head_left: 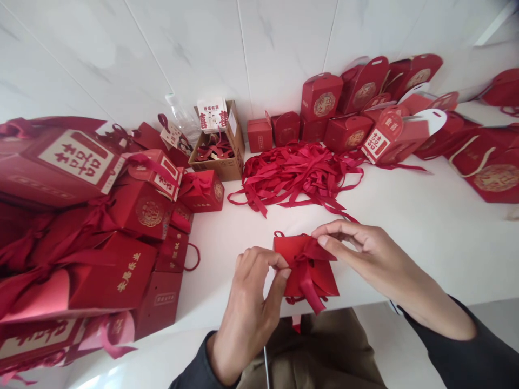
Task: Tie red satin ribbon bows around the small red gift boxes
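Observation:
A small red gift box (324,278) sits at the table's front edge, with thin red cord showing at its back and front. On its top is a dark red ribbon bow (310,265), one tail hanging over the near side. My left hand (255,297) is closed, thumb and forefinger pinched at the bow's left side. From the right, my right hand (360,251) has its thumb and fingertips closed on the bow's right loop, at the box's back corner. The bits of ribbon between the fingertips are mostly hidden.
A heap of loose red ribbons (302,173) lies behind the box. Stacked red gift boxes (133,270) crowd the left side. More red boxes (320,102) line the tiled wall, beside an open cardboard box (227,167). A red bag with rope handles (486,162) stands far right.

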`<action>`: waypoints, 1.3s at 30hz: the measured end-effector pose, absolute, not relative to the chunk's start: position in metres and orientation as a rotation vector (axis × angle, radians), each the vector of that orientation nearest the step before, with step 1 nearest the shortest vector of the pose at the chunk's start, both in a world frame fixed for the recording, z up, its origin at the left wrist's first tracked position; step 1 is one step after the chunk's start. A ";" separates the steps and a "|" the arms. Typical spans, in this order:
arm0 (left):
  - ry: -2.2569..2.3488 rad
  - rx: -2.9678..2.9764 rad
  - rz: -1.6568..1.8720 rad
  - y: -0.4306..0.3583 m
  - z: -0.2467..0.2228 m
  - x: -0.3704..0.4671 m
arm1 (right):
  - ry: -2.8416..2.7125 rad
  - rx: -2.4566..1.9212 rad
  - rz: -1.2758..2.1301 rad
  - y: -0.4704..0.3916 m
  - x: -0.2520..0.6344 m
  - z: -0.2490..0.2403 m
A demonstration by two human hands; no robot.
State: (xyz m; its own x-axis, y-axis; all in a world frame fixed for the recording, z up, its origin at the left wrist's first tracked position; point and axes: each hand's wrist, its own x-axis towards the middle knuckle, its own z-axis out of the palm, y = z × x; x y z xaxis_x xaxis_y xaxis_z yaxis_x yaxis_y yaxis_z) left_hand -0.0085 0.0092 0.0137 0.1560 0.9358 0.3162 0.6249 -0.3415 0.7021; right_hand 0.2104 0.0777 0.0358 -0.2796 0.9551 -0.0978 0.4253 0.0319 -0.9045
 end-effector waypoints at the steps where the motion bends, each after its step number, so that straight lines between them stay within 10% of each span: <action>1: 1.491 2.027 1.017 0.007 0.013 -0.010 | -1.745 -1.409 1.210 0.078 0.211 0.035; 39: 1.515 1.818 0.966 0.052 0.034 0.011 | -2.150 -1.236 0.766 0.028 0.198 0.042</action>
